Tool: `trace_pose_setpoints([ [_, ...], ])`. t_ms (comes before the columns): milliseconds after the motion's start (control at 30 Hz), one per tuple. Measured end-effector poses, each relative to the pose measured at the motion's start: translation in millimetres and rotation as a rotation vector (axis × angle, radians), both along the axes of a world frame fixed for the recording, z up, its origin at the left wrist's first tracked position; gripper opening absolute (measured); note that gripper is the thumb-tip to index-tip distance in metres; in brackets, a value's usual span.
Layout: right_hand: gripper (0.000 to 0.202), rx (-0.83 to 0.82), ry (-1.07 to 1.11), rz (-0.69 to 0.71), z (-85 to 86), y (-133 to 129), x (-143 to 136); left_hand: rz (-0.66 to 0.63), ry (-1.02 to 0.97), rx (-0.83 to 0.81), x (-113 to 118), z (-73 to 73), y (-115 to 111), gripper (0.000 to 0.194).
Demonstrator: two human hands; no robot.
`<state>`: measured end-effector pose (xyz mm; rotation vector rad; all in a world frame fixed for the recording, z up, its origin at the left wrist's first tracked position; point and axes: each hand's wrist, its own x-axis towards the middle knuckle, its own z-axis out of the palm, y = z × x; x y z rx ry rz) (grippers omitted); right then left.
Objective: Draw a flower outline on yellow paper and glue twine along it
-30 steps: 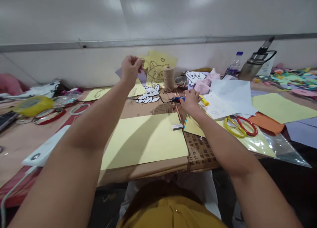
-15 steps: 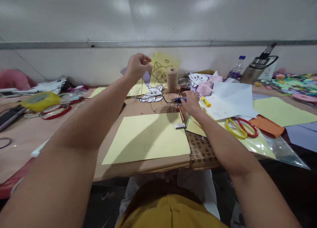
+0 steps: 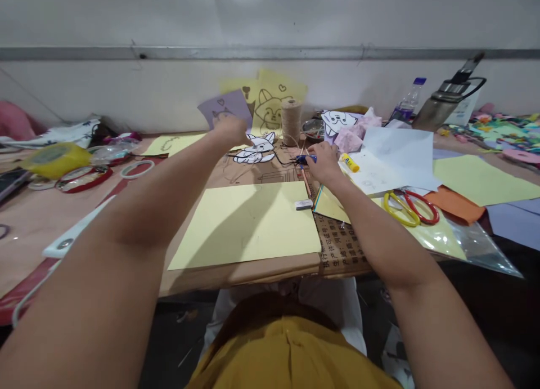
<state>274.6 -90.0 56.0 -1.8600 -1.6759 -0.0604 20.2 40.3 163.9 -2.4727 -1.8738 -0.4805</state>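
Note:
My left hand [image 3: 231, 129] is blurred in front of a purple sheet with a drawing [image 3: 240, 104], and its fingers cannot be made out clearly. Close by on the cardboard lies a white paper cat cutout [image 3: 255, 150]. My right hand [image 3: 324, 161] is curled, its fingertips closed on a small dark blue pen-like object [image 3: 307, 159]. Behind the two hands a twine spool [image 3: 291, 121] stands upright. A blank yellow sheet [image 3: 248, 226] lies nearest me, with an eraser [image 3: 304, 205] on its right edge.
Right of my forearm are red-and-yellow-handled scissors [image 3: 411, 209], a glue stick [image 3: 350, 162], white paper [image 3: 392, 158] and crumpled pink paper [image 3: 352, 137]. Bottles [image 3: 439, 107] stand behind. On the left are a yellow tape roll [image 3: 54, 159] and a white tool [image 3: 78, 231].
My left hand has lowered and reached toward the purple sheet, uncovering more of the drawings behind it. My right hand stays at the dark blue object. The view has tilted slightly.

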Motion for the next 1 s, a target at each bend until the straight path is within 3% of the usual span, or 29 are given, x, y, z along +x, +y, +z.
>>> trace_pose_setpoints([
  [100,0.027,-0.004,-0.001,0.008,3.6,-0.8,-1.0,-0.162,-0.012,0.123,19.5,-13.5,-6.6,0.031],
  [200,0.026,-0.028,-0.004,0.013,7.9,-2.4,-0.7,-0.371,0.018,0.059,53.2,-28.1,-6.8,0.027],
  [267,0.026,-0.034,-0.005,0.008,10.2,-3.4,0.1,-0.435,0.084,-0.029,76.2,-38.2,0.7,0.030],
  [400,0.025,0.001,-0.004,0.011,12.6,-3.8,1.4,-0.387,0.121,-0.116,108.1,-56.8,27.8,0.022],
  [567,0.023,0.033,0.004,0.028,12.9,-1.2,3.0,-0.321,0.098,-0.197,125.4,-71.1,54.9,0.004],
  [767,0.020,0.062,0.016,0.061,9.0,4.8,8.3,-0.300,-0.083,-0.292,132.3,-82.6,62.7,0.031],
  [833,0.020,0.064,0.006,0.059,7.7,5.1,8.1,-0.277,-0.222,-0.264,128.1,-79.6,64.6,0.037],
  [900,0.021,0.059,0.007,0.047,7.4,4.0,7.3,-0.238,-0.410,-0.183,117.2,-65.1,68.8,0.041],
  [1000,0.024,0.087,0.023,0.048,9.4,1.4,7.5,-0.218,-0.729,0.001,85.4,-19.4,74.6,0.049],
])
